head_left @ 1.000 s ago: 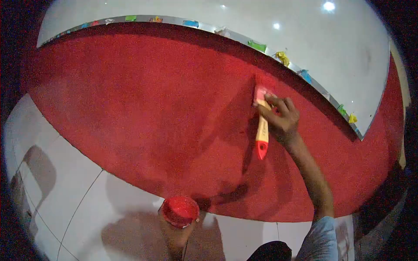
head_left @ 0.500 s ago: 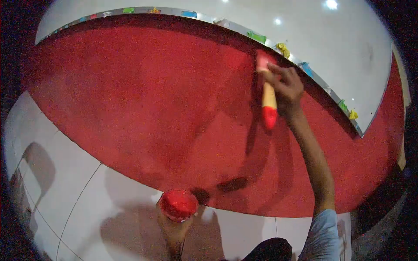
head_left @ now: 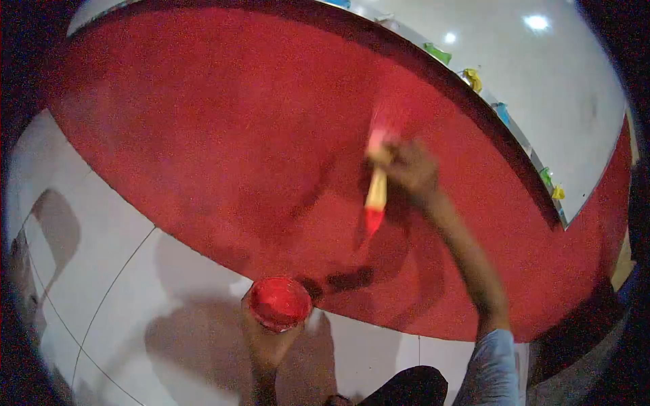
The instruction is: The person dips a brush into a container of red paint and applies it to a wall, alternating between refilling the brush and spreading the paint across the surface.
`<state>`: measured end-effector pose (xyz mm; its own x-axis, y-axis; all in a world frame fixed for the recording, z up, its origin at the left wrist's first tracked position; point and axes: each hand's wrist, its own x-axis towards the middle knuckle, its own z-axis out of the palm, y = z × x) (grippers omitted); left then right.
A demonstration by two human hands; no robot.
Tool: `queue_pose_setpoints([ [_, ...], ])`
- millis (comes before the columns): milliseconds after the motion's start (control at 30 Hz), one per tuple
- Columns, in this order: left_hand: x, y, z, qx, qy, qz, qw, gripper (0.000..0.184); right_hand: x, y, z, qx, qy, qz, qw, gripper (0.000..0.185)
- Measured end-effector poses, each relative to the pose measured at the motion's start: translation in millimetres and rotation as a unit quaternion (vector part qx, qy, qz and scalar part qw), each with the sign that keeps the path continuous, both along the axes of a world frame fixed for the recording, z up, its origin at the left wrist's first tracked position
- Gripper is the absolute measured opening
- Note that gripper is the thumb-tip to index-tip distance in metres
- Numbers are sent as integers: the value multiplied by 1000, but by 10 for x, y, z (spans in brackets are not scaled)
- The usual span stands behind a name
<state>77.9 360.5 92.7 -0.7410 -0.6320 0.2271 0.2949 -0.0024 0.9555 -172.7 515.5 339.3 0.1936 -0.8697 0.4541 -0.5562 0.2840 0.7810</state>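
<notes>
My right hand (head_left: 414, 172) is closed around the upper handle of a paintbrush (head_left: 377, 193), which has a yellowish handle with a red tip. Its bristles point up and away from me and lie over the red wall (head_left: 223, 142), though motion blurs them; contact looks likely but is hard to confirm. Low in the view, my left hand (head_left: 267, 342) grips a small tub of red paint (head_left: 280, 302) from below, its open top facing me. The fingers on the tub's far side are partly hidden.
Above the red surface hangs a white glossy board (head_left: 542, 74); bits of green (head_left: 437, 53), yellow (head_left: 472, 80) and blue (head_left: 502, 114) tape or paper stick along its lower edge. White tiles (head_left: 115, 203) border the red below. Shadows of arm and brush fall across the red.
My right hand has brought the paintbrush down and to the left, away from the board's edge. The view has shifted slightly; my left hand still holds the tub.
</notes>
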Motion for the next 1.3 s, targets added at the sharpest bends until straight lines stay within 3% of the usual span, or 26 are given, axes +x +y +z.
queue_pose_setpoints([
  [33,9,-27,8,-8,1,-1,1000,97,181,-39,-401,11,-68,-21,997,37],
  [67,28,-42,6,-17,1,-4,1000,97,404,-50,-734,68,-122,-129,982,24],
  [100,39,-40,-19,-11,10,13,1000,96,324,58,-1220,90,-157,-48,982,25],
  [167,38,-43,-52,-13,29,43,999,95,597,125,-1894,104,-315,-87,939,25],
  [200,44,-54,-52,-21,39,59,997,94,706,67,-1994,105,-316,-44,942,25],
  [300,108,-141,-62,-33,50,79,995,91,563,-29,-1711,81,-531,-165,827,23],
  [367,132,-166,-128,33,42,50,997,89,398,-134,-822,-60,-458,-50,886,22],
  [433,135,-205,98,28,-6,27,999,89,182,-113,154,-188,-359,77,911,24],
  [533,67,-154,-16,-30,15,75,997,90,1,78,626,-235,-220,71,944,27],
  [567,61,-149,-46,-41,25,83,995,90,-81,59,474,-288,-341,85,891,30],
  [633,62,-155,-35,-48,30,79,995,90,-122,8,-21,-221,-181,6,958,23],
  [733,93,-169,-2,-26,45,55,997,90,299,-18,-1288,61,-196,-98,974,37],
  [800,132,-160,0,-26,48,57,997,90,158,34,-2066,19,-292,-167,942,21],
  [867,179,-181,-9,-27,53,66,996,89,495,-150,-1768,95,-320,-25,942,19],
  [900,190,-191,-13,-21,56,71,996,89,548,-255,-1415,85,-251,-69,962,20],
  [933,208,-203,-12,-16,56,73,996,89,525,-334,-1054,35,-306,-80,948,18],
  [967,223,-210,6,-12,54,77,996,89,491,-408,-582,-72,-437,-28,896,17],
  [1000,224,-212,28,-13,54,81,995,89,455,-456,-124,-167,-490,61,853,16],
  [1033,222,-204,46,-13,55,87,995,89,455,-478,246,-207,-457,142,853,15],
  [1100,202,-177,74,-12,56,91,994,89,410,-491,695,-187,-148,183,954,21],
  [1167,176,-182,50,2,70,81,994,88,416,-348,1008,-132,-13,94,987,33],
  [1300,193,-215,18,-37,66,47,996,88,391,-379,858,-30,157,-16,987,39],
])
